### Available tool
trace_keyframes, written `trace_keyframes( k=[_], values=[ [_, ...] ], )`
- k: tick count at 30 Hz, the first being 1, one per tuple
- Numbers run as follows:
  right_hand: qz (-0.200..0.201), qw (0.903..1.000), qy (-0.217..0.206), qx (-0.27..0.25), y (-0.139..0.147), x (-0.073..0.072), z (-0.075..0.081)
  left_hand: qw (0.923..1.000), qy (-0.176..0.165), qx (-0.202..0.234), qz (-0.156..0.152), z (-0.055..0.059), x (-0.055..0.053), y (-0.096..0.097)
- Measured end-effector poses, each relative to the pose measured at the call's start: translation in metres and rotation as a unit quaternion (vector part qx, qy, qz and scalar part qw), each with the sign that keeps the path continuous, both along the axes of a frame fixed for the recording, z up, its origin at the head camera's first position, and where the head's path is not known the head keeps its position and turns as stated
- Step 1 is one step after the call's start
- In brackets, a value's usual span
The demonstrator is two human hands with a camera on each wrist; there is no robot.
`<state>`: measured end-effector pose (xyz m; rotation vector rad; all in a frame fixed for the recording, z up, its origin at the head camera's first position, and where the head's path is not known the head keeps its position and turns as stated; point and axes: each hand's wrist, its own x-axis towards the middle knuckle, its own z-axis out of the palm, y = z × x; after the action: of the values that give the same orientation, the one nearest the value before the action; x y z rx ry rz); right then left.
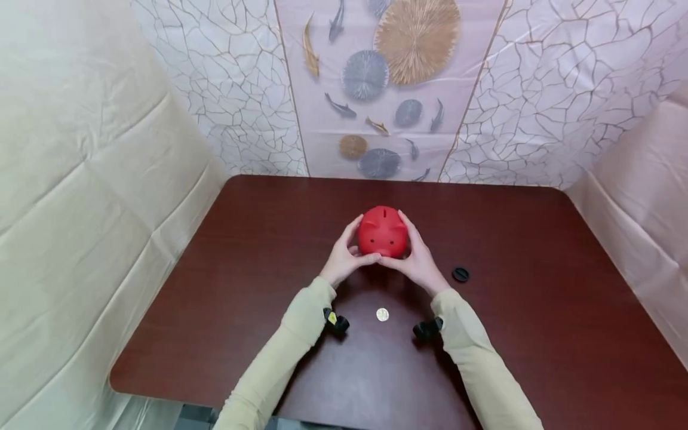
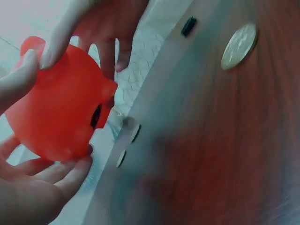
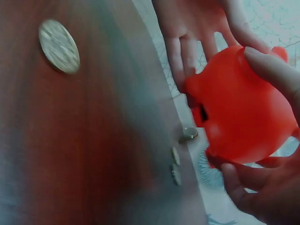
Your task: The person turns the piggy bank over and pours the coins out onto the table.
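Both hands hold a red piggy bank raised over the table, with its eyes toward me and the coin slot on top. My left hand grips its left side and my right hand its right, thumbs close together at the front. A dark opening shows on the underside in both wrist views. Below it lie coins, and one blurred coin appears near the table's far edge. Nearer me, a larger-looking silvery coin rests between my forearms. In the head view the bank hides the coins behind it.
A round black plug lies on the dark brown table, right of my right hand. Patterned cloth hangs behind the table, with pale padded cloth at both sides. Small black cameras sit on the wrists.
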<state>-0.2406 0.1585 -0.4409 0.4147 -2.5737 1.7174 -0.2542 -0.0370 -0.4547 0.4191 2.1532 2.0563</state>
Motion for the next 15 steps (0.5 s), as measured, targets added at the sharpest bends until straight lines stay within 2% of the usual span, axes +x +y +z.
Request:
trace_keyframes(
  k=[2, 9, 15],
  values=[
    [0.009, 0.9999, -0.007, -0.002, -0.002, 0.004, -0.003, 1.0000, -0.008, -0.004, 0.000, -0.005, 0.005, -0.001],
    [0.019, 0.9991, -0.036, -0.011, -0.001, 0.008, -0.007, 0.9991, -0.025, -0.033, 0.003, -0.013, 0.008, 0.000],
    [0.019, 0.9989, -0.041, -0.010, 0.005, 0.005, -0.004, 0.9991, -0.023, -0.035, 0.002, -0.010, 0.005, 0.007]
  ],
)
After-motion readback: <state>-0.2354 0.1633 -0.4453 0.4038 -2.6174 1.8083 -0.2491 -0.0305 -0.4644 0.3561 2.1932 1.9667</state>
